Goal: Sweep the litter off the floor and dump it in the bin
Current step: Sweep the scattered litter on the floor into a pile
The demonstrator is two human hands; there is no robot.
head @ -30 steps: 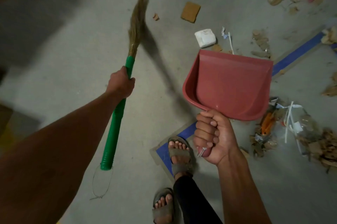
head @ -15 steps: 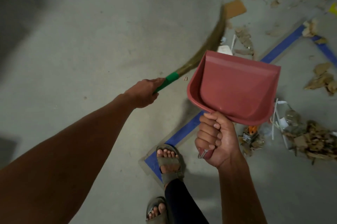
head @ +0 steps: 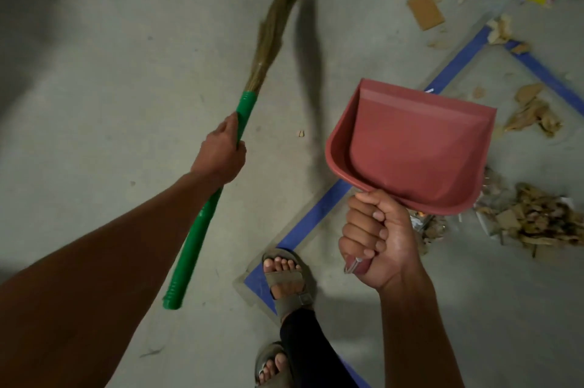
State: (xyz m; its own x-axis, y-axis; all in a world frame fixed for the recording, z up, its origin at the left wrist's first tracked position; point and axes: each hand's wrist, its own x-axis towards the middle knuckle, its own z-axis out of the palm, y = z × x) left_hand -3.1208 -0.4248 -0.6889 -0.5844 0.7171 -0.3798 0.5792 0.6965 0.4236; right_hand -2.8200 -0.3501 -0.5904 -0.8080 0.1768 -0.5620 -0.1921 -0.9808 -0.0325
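Floor (head: 126, 71): bare grey concrete spreads wide to the left of both hands; blue tape lines (head: 319, 214) run under the dustpan.
Left hand (head: 221, 153): fingers clamped round the green handle of the broom (head: 243, 112), bristles blurred, pointing up and away.
Right hand (head: 379, 242): fingers wrapped round the handle of the red dustpan (head: 414, 147), held above the floor.
Litter (head: 537, 220): cardboard scraps heaped just right of the right hand; more lie well beyond the pan.
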